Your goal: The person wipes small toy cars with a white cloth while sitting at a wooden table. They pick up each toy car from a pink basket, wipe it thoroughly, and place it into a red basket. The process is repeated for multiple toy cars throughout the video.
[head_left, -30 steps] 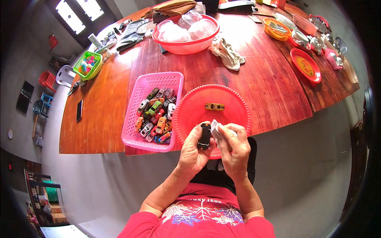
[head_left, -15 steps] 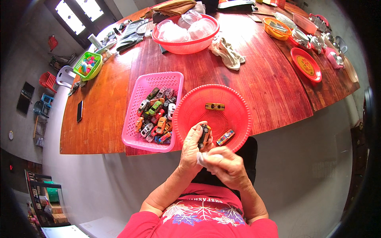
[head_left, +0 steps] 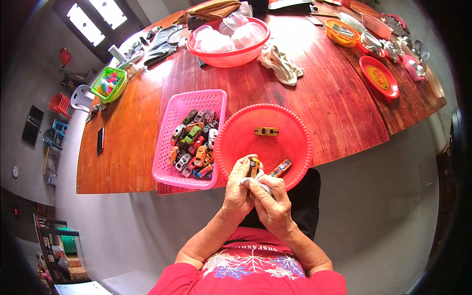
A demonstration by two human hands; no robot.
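Note:
My left hand point(head_left: 237, 189) is closed round an orange and black toy car point(head_left: 253, 167), held above the near edge of the round red basket point(head_left: 300, 123). Pinched in the fingers of my right hand point(head_left: 275, 209) is a white cloth point(head_left: 262, 186), pressed against the near end of the car. A yellow toy car point(head_left: 266, 131) and a blue and yellow toy car point(head_left: 280, 168) lie apart inside the round basket. To the left stands a pink rectangular basket point(head_left: 168, 118) with several toy cars point(head_left: 193, 133) piled in it.
A red basket point(head_left: 230, 59) of clear plastic containers stands farther back, beside a crumpled beige cloth point(head_left: 282, 66). On the left are a phone point(head_left: 100, 140) and a green basket point(head_left: 116, 91) of colourful pieces. An oval red tray point(head_left: 388, 90) lies at right; the wooden table's near edge runs before me.
The car in my left hand has turned, so its orange side shows more. My right hand has brought the white cloth up against it. The view has shifted slightly.

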